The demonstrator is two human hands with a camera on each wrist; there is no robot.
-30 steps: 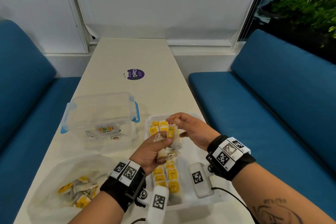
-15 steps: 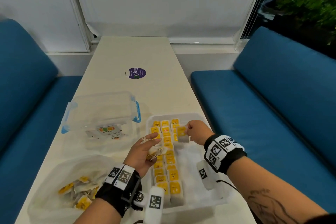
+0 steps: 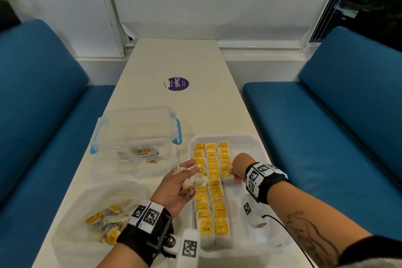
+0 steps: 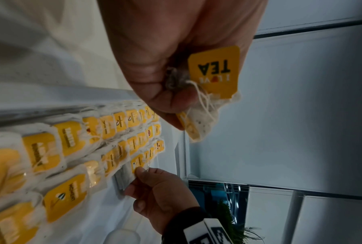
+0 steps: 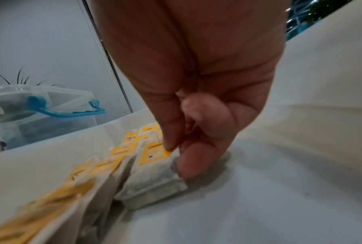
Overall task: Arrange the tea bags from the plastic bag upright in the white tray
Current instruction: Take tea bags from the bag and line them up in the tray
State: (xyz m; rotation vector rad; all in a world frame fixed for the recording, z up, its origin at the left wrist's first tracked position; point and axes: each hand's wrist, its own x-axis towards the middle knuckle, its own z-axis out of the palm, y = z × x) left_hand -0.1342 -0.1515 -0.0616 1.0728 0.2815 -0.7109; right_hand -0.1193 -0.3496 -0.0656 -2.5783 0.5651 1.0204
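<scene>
Pinches one tea bag point(image 3: 226, 173) with the right hand point(image 3: 238, 167), thumb and finger tight on its top. Sets it at the near end of the short right-hand row in the white tray point(image 3: 224, 137). Leans it on the bag behind.

Holds a little bunch of tea bags point(image 3: 192, 181) in the left hand point(image 3: 174, 187), fingers curled round them, just over the left side of the tray. Leaves more tea bags lying in the plastic bag point(image 3: 71, 213), left of the tray.

Might go wrong in a few ways:

- Could tip the new bag flat when letting go, with nothing in front to prop it up and lots of bare tray floor there.
- Could bump the next row with the knuckles and knock the standing rows point(image 3: 214, 191) over like dominoes.
- Could catch a loose string point(image 4: 205, 102) from the bunch on a yellow tag and drag a standing bag out when lifting the left hand.
- Could drop a bag from the bunch onto the neat rows, with so many squeezed in one hand.
- Could tear the thin paper by pinching too hard.

Best to let go slowly and keep the left hand away from the rows.
</scene>
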